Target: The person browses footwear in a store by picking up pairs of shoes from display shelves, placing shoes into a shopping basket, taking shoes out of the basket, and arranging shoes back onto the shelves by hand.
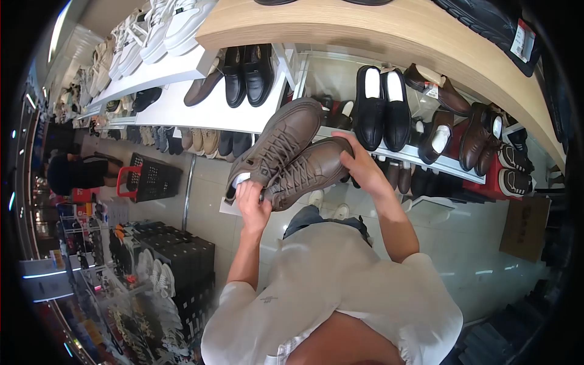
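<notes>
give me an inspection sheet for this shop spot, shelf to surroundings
Surface: white shelf, bearing footwear
Job's things: brown lace-up shoes, a pair held side by side, laces showing
Clutter: black loafers on that shelf; more shoes on nearby racks
Grip: left hand holds the heel end; right hand touches one toe
Cables: nothing seen
Surroundings: dark basket with red handle, cardboard box, person in dark clothing
</notes>
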The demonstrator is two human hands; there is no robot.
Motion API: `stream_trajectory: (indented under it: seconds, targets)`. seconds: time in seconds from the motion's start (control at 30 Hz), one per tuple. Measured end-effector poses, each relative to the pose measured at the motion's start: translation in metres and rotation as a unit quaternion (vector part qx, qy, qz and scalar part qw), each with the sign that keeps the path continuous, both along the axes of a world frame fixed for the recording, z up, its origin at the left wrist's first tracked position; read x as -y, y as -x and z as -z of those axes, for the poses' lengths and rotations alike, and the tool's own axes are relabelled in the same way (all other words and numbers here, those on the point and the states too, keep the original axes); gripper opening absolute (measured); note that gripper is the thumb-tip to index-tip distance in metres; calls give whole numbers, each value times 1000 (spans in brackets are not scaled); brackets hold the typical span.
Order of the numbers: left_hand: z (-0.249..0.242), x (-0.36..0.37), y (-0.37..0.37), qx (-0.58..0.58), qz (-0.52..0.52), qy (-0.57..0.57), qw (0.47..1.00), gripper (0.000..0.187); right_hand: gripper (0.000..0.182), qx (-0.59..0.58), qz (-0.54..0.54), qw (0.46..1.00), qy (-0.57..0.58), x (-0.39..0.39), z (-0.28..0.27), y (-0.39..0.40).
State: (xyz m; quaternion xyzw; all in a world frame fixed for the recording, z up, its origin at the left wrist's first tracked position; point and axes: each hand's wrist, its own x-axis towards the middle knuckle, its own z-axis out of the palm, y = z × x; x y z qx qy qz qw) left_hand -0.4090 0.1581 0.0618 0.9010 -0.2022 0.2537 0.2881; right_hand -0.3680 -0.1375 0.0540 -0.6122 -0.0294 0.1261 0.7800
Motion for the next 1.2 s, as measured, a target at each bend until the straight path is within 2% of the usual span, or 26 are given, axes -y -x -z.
stream_trajectory:
  seconds: [0.03, 0.07, 0.13, 0.17, 0.23, 0.27, 0.33, 0.37, 0.47, 0.53, 0.6, 0.67, 0.7, 0.73, 0.8, 0.9, 1.0, 1.07, 1.13, 1.17, 1.2]
  targets:
    - [0, 6, -4, 3, -5, 1, 1000, 32, 58, 2, 61, 997, -49, -4, 3, 3]
    - [1, 10, -4, -11, 13, 18, 1000, 32, 58, 0, 56, 997, -50, -2, 1, 6]
    - [0, 19, 2, -30, 17, 31, 999, 32, 55, -16, 73, 995, 72, 1, -9, 15]
    - [-2, 22, 7, -78, 23, 63, 995, 31, 52, -45, 117, 992, 5, -3, -8, 22]
    - [-1, 23, 17, -171, 29, 113, 978, 30, 51, -60, 126, 990, 12, -3, -1, 31]
    - [4, 23, 24, -175, 21, 113, 978, 30, 49, -72, 144, 987, 25, -2, 4, 37]
    - [11, 18, 32, -258, 28, 119, 958, 29, 46, -76, 141, 986, 42, -1, 12, 44]
    - [10, 14, 38, -303, 37, 155, 939, 33, 45, -78, 152, 985, 32, -4, 13, 49]
    - [16, 8, 53, -396, 154, 432, 795, 43, 43, -61, 147, 987, 31, -5, 20, 59]
    - [12, 20, 61, -405, 14, 536, 741, 30, 43, -64, 145, 986, 56, -7, 19, 66]
    - [35, 9, 54, -373, -24, 559, 740, 28, 43, -59, 129, 989, 51, -11, 19, 67]
    - [58, -9, 41, -363, -204, 610, 674, 15, 44, -19, 83, 992, 97, -16, 18, 69]
    - [39, -13, 39, -328, -194, 666, 641, 14, 43, -9, 76, 989, 125, -18, 15, 73]
    - [33, -25, 42, -287, -188, 696, 631, 13, 43, -5, 70, 990, 126, -18, 16, 74]
    - [34, -70, 52, -213, -142, 721, 644, 12, 43, -54, 133, 987, 68, -12, 28, 78]
    - [22, -130, 80, -95, -186, 682, 701, 5, 39, -42, 236, 970, 37, 14, 48, 75]
    - [4, -181, 116, -21, -236, 601, 764, 8, 42, -64, 330, 939, -70, 14, 25, 71]
    - [-13, -193, 140, -6, -294, 537, 791, 9, 46, -56, 344, 936, -49, 2, 15, 68]
    - [-5, -208, 159, -59, -377, 378, 844, 16, 45, -13, 370, 926, -74, -22, 6, 61]
    - [-1, -208, 167, -106, -414, 330, 842, 24, 45, -16, 360, 928, -93, -39, -3, 64]
    - [15, -210, 172, -95, -371, 333, 862, 26, 45, -13, 355, 931, -85, -53, -3, 64]
